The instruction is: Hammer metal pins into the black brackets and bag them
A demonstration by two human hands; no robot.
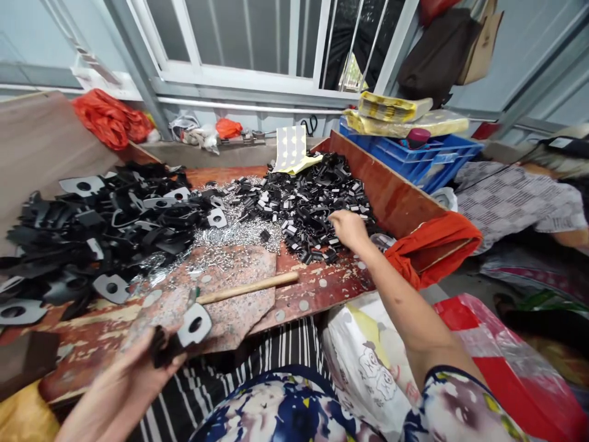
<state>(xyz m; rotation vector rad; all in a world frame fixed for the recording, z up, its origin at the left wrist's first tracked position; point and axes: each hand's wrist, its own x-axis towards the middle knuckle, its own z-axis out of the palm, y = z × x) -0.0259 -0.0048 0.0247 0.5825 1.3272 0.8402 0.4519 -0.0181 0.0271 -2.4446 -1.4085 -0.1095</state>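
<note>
I am gripping a black strap with grey holed plate [186,334] in my left hand [122,387]; my right hand [348,228] is reaching into the heap of small black clips [308,202], fingers seemingly curled.

The person wears a short-sleeved top [285,408] with a blotchy flower print in dark blue, white, brownish purple and small yellow flecks. Both forearms are bare, with no rings or wristbands showing.

The left hand [117,393] is blurred and cut off by the bottom edge, so its grip on the black strap piece [161,350] cannot be made out finger by finger. The right hand's [348,228] fingertips sink into the heap of small black clips [313,202], hiding whether they pinch one. The hammer's [246,288] head is too indistinct to tell.
</note>
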